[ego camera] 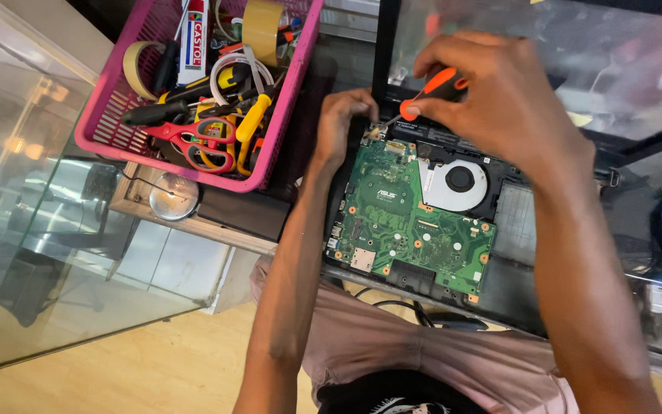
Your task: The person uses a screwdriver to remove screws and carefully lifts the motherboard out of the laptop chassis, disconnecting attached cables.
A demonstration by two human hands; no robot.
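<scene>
The opened laptop (499,230) lies on the bench, right of the pink basket (285,115). Its green board (408,230) looks stiff but fragile, best touched at edges. The left hand (342,126) presses its top corner; the right hand (492,96) is clamped on a light orange screwdriver (430,92).

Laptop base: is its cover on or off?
Off. The laptop lies opened up, its green board and fan bare, while the right hand works a screwdriver there.
</scene>
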